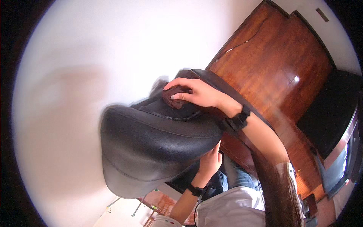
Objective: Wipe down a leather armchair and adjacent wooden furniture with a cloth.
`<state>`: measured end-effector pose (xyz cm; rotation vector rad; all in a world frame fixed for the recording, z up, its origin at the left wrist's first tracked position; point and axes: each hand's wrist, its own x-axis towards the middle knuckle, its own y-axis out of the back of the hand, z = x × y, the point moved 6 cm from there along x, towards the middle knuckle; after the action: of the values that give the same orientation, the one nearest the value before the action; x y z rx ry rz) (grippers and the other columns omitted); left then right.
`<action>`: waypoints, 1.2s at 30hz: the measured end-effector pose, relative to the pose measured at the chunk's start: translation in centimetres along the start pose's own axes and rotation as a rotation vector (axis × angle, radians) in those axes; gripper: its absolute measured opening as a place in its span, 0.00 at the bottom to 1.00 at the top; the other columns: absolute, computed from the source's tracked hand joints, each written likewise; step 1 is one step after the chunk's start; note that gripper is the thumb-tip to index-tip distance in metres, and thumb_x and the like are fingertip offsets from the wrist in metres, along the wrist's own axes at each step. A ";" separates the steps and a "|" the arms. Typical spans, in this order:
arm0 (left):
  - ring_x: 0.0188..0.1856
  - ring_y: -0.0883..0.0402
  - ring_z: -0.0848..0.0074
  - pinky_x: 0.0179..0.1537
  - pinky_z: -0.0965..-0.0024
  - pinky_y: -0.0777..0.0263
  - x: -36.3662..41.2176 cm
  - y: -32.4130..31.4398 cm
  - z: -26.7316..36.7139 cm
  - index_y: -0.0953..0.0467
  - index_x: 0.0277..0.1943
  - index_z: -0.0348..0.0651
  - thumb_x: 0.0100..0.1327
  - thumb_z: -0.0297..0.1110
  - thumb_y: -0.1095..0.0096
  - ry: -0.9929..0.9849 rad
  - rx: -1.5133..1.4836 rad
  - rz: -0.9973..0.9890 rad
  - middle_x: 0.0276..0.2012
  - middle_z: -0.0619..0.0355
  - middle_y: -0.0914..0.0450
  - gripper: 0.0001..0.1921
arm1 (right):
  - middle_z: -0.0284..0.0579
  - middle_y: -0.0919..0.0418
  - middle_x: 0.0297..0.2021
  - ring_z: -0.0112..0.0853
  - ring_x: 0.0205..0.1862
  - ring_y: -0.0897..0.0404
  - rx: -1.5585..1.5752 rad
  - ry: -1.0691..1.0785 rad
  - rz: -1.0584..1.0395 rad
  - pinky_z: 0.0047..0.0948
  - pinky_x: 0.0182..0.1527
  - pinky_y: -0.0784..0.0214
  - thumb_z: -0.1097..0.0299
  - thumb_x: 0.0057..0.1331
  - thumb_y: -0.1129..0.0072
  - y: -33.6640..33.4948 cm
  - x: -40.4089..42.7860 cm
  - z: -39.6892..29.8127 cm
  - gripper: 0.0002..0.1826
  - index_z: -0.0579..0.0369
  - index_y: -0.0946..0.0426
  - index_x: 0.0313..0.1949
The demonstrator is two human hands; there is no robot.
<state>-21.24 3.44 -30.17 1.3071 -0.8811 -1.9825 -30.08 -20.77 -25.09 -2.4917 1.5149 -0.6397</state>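
Observation:
My right hand (195, 92) holds a crumpled dark brown cloth (174, 98) between thumb and fingers. It presses the cloth to the dark panel (153, 109) on top of a black padded seat back (158, 142), apparently leather. Below it, my left hand (210, 160) touches the near side edge of the padding. The padding covers part of that hand, so how firmly it grips is not clear. Black bands circle both wrists.
A white wall (71, 127) stands right behind the seat back. To the right is a glossy reddish-brown wooden floor (278, 71) with a thin cable (241, 45) on it. A large black object (326, 113) lies at the far right. Long hair hangs beside my right arm.

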 end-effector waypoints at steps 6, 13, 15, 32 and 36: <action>0.59 0.26 0.55 0.59 0.60 0.31 1.5 -0.3 -0.8 0.49 0.72 0.38 0.58 0.25 0.46 -0.047 0.083 0.024 0.65 0.44 0.33 0.37 | 0.44 0.24 0.50 0.33 0.55 0.27 0.049 0.006 -0.245 0.32 0.59 0.34 0.70 0.64 0.37 1.0 -2.3 -1.1 0.17 0.57 0.24 0.52; 0.60 0.27 0.54 0.58 0.59 0.30 2.2 0.3 -2.5 0.50 0.73 0.39 0.58 0.25 0.48 -0.021 0.069 0.013 0.65 0.44 0.34 0.39 | 0.48 0.27 0.47 0.41 0.53 0.27 -0.176 -0.099 -0.245 0.36 0.57 0.34 0.76 0.57 0.42 1.3 -3.7 2.1 0.20 0.57 0.29 0.50; 0.59 0.27 0.53 0.58 0.59 0.30 2.4 0.3 -2.8 0.51 0.73 0.40 0.57 0.25 0.48 -0.017 0.074 -0.006 0.65 0.43 0.34 0.39 | 0.52 0.26 0.42 0.46 0.48 0.26 -0.368 -0.156 -0.226 0.39 0.51 0.33 0.75 0.56 0.42 1.7 -3.0 4.1 0.18 0.59 0.32 0.46; 0.54 0.23 0.52 0.57 0.61 0.30 3.0 15.0 4.6 0.27 0.56 0.35 0.57 0.22 0.45 -0.249 -0.170 0.106 0.57 0.46 0.25 0.21 | 0.53 0.25 0.51 0.45 0.54 0.26 -0.189 0.122 -0.162 0.37 0.56 0.33 0.68 0.63 0.39 -0.2 2.8 1.0 0.20 0.54 0.29 0.54; 0.58 0.24 0.57 0.62 0.56 0.37 2.6 24.7 6.9 0.20 0.48 0.39 0.57 0.20 0.46 -0.383 0.070 0.463 0.56 0.51 0.23 0.16 | 0.53 0.24 0.47 0.47 0.51 0.24 -0.343 -0.110 -0.263 0.40 0.53 0.33 0.72 0.61 0.41 1.6 -0.7 6.0 0.16 0.54 0.29 0.48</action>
<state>-25.58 -12.00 -10.05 0.6747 -1.3073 -1.8564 -29.04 -21.42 -31.18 -2.9606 1.3673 -0.2858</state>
